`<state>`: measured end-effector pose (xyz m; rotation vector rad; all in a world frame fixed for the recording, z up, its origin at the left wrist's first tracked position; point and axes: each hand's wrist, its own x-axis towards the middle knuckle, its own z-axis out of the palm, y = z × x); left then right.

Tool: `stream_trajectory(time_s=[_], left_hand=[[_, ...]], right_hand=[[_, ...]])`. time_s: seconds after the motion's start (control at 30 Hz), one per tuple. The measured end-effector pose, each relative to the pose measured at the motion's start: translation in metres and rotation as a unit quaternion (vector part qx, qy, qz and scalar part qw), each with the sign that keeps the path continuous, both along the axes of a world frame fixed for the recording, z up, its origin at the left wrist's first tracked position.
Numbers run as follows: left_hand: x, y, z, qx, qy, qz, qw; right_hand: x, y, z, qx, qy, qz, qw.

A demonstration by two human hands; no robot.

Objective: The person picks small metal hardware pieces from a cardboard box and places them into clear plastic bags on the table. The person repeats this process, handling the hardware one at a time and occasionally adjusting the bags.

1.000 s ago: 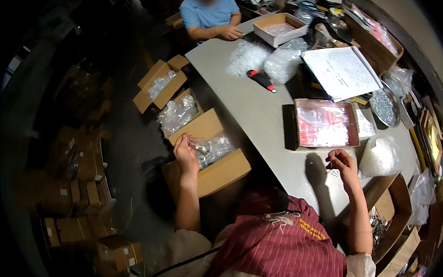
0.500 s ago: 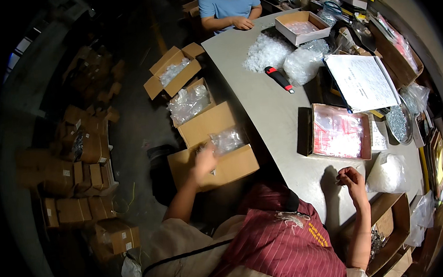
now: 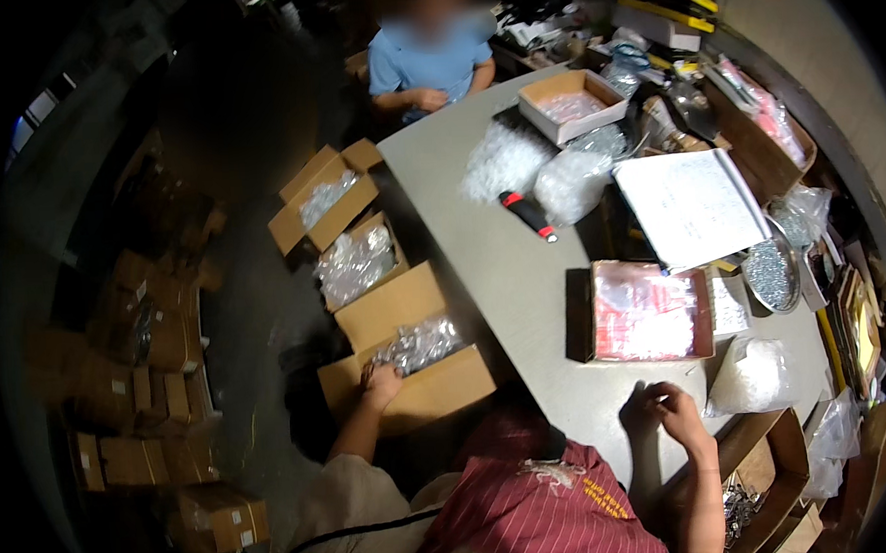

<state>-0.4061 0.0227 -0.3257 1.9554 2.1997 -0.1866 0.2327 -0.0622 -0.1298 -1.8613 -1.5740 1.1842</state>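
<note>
Has the left hand (image 3: 380, 383) at the left end of an open cardboard box (image 3: 439, 393), off the left edge of the table (image 3: 461, 245), beside clear plastic bags (image 3: 424, 344); cannot tell if gripping. Holds the right hand (image 3: 674, 411) curled over the table's near end; cannot tell if pinching anything.

Shows a grey worktop (image 3: 460, 221) bearing a whitish heap (image 3: 500, 163), a black-and-red knife (image 3: 527, 216), a bulging white bag (image 3: 752, 376) and an open box (image 3: 705, 315).
</note>
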Motion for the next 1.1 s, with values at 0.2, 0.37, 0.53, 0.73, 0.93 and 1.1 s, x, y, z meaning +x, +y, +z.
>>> stream_trajectory(time_s=[0.2,0.37,0.53,0.73,0.93,1.1], left_hand=[[-0.024,0.014,-0.015,-0.195,-0.1,0.068,0.973],[0.04,0.061,0.06,-0.11,-0.072,-0.099,0.986],[0.21,0.121,0.207,0.055,-0.458,-0.144,0.875],[0.367,0.142,0.275,0.076,-0.416,-0.407,0.81],[0.456,0.163,0.181,0.06,-0.163,-0.52,0.836],[0.478,0.147,0.202,0.078,-0.333,-0.512,0.788]], right_hand=[[-0.004,0.002,0.008,0.04,-0.077,0.138,0.987],[-0.001,0.003,0.006,0.065,-0.086,0.114,0.988],[0.001,0.003,0.011,0.06,-0.05,0.068,0.995],[0.005,0.002,0.004,0.072,-0.074,0.07,0.992],[0.004,0.013,-0.013,0.102,-0.126,0.068,0.984],[0.023,0.004,0.002,0.085,-0.101,-0.006,0.991]])
